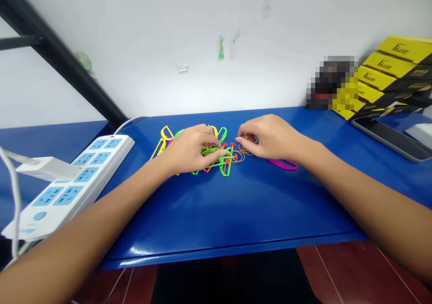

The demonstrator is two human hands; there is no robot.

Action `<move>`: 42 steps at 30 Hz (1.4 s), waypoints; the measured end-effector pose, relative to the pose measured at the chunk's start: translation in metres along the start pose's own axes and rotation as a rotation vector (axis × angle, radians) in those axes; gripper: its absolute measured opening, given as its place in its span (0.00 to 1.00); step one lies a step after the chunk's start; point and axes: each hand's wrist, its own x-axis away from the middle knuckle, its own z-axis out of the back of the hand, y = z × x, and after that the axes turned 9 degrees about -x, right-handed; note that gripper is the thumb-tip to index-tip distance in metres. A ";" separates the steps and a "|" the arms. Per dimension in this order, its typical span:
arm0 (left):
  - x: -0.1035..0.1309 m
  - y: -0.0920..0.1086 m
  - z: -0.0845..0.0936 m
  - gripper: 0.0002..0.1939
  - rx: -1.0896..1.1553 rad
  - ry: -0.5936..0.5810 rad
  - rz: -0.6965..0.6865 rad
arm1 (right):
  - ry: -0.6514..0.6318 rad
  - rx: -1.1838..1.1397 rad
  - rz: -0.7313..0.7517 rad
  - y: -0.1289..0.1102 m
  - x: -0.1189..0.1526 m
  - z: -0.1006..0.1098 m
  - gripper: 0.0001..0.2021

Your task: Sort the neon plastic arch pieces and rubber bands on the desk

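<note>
Between power strip and yellow boxes lie plastic pieces.
Left hand, right hand: fingers curled; cannot tell whether grasping.

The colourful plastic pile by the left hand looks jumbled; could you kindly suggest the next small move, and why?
Perhaps draw one green piece free with the left hand, since the piece's near end sticks out from the pile, beside that hand.

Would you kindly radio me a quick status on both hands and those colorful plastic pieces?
Left hand over the plastic pieces, grip unclear. Right hand just beside, fingers curled over colored bits. Thin orange loops between the hands.
</note>
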 end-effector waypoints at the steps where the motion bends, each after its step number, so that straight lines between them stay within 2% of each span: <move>1: 0.000 0.000 0.000 0.14 0.011 0.005 0.001 | -0.017 -0.026 0.003 -0.003 0.000 0.000 0.11; 4: -0.001 0.000 -0.001 0.13 0.020 0.014 0.010 | -0.066 -0.064 0.016 -0.008 -0.001 -0.002 0.11; 11: -0.002 0.001 -0.001 0.16 0.033 0.016 0.029 | -0.066 -0.052 -0.006 -0.008 -0.001 -0.004 0.10; 15: -0.001 0.001 0.003 0.18 0.017 -0.003 0.008 | -0.095 -0.147 0.021 -0.009 -0.001 -0.007 0.06; 23: 0.000 -0.006 0.000 0.12 0.055 -0.043 0.039 | -0.141 -0.289 0.062 -0.008 -0.001 -0.013 0.08; 29: -0.002 -0.003 0.001 0.12 0.043 -0.053 0.041 | -0.053 -0.306 0.017 -0.004 -0.002 -0.015 0.05; 32: -0.003 -0.004 0.002 0.11 0.055 -0.083 0.084 | -0.010 -0.295 -0.039 -0.003 -0.001 -0.012 0.03; 37: -0.003 -0.004 0.001 0.10 0.043 -0.097 0.153 | -0.104 -0.242 -0.109 -0.004 0.000 -0.006 0.07; 42: -0.002 0.000 0.004 0.15 0.030 -0.070 0.164 | -0.031 -0.274 -0.033 -0.007 0.000 -0.008 0.02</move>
